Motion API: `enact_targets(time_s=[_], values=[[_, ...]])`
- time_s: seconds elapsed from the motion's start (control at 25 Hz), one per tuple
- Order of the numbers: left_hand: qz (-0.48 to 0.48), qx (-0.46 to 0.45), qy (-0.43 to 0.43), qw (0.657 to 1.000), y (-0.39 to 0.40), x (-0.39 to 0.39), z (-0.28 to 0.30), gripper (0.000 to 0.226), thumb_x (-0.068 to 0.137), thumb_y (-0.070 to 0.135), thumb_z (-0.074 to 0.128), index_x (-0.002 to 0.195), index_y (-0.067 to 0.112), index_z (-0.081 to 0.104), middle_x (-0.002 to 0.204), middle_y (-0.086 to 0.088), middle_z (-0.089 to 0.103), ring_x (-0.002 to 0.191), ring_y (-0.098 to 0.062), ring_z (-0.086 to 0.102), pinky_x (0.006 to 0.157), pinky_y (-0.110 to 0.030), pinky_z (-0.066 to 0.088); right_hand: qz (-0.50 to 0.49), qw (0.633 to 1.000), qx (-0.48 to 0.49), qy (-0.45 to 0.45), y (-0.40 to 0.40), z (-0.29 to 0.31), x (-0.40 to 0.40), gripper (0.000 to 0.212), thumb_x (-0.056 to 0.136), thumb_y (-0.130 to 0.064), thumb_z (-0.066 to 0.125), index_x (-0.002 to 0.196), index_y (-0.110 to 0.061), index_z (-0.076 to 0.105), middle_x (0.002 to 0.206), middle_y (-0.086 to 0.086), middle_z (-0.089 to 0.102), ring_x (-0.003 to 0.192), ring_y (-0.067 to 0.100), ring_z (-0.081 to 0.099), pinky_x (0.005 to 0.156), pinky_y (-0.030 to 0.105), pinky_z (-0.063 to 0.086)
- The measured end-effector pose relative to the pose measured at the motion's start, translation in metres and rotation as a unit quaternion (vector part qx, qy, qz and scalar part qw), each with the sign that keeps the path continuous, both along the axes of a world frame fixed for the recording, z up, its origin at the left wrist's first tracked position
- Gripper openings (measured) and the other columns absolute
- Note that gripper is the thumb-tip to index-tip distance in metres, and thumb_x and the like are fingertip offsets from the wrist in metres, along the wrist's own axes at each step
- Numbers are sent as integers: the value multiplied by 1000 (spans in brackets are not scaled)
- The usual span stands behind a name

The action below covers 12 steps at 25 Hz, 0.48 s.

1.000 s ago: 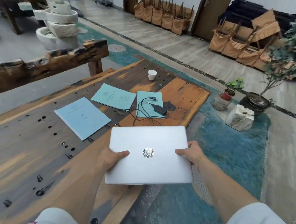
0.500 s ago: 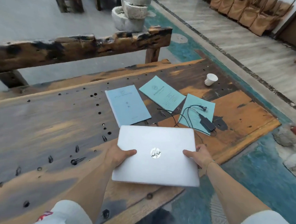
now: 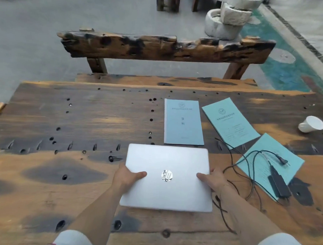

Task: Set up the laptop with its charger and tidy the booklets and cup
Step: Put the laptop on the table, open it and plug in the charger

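Note:
A closed silver laptop (image 3: pixel 167 163) sits low over the near part of the wooden table (image 3: pixel 84 119). My left hand (image 3: pixel 126 178) grips its left edge and my right hand (image 3: pixel 214 181) grips its right edge, thumbs on the lid. Three pale blue booklets lie beyond and to the right: one (image 3: pixel 182 123) straight behind the laptop, a second (image 3: pixel 230 124) angled, a third (image 3: pixel 265 162) under the black charger brick (image 3: pixel 279 184). The charger's cable (image 3: pixel 234 161) loops toward the laptop. A white cup (image 3: pixel 311 124) lies tipped on its side at the far right.
A rough wooden bench (image 3: pixel 165 47) stands behind the table. Stacked stone basins (image 3: pixel 228 16) sit on the floor beyond it. The tabletop has several holes and dark patches on its left half.
The laptop has moved left and further onto the table, held by both hands throughout. My view has swung left, facing the table and bench squarely.

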<state>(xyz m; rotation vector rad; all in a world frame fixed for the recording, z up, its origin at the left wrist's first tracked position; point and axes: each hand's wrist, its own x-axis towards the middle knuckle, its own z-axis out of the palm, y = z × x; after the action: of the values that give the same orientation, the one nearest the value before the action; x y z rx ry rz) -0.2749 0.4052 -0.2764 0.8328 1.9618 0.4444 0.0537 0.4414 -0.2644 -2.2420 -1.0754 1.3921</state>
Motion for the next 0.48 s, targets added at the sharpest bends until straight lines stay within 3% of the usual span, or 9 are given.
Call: enact_targets(time_s=[0.16,0.28,0.48], values=[[34,-31,24,999,-4,7,-9,85,57,47,89,123,7,51,116,-10,67,104,-29,63,89,-43,53,59,998,-26,-22,14,-13,4,51,79,-24,77,113,-4,46,105,10,57,87,23,55,59,28,42],[54,-57,23,997,-10,17,-20,83,57,47,89,119,5,53,114,-11,67,101,-29,64,87,-43,54,74,996,-48,-11,19,-29,11,53,77,-24,77,117,-3,49,110,13,63,95,28,62,75,34,52],[85,-72,42,993,-10,24,-37,86,58,44,90,119,5,45,117,-13,64,104,-33,61,83,-39,51,74,995,-72,-11,23,-49,11,56,75,-26,78,115,-6,45,110,12,62,97,29,61,84,38,52]])
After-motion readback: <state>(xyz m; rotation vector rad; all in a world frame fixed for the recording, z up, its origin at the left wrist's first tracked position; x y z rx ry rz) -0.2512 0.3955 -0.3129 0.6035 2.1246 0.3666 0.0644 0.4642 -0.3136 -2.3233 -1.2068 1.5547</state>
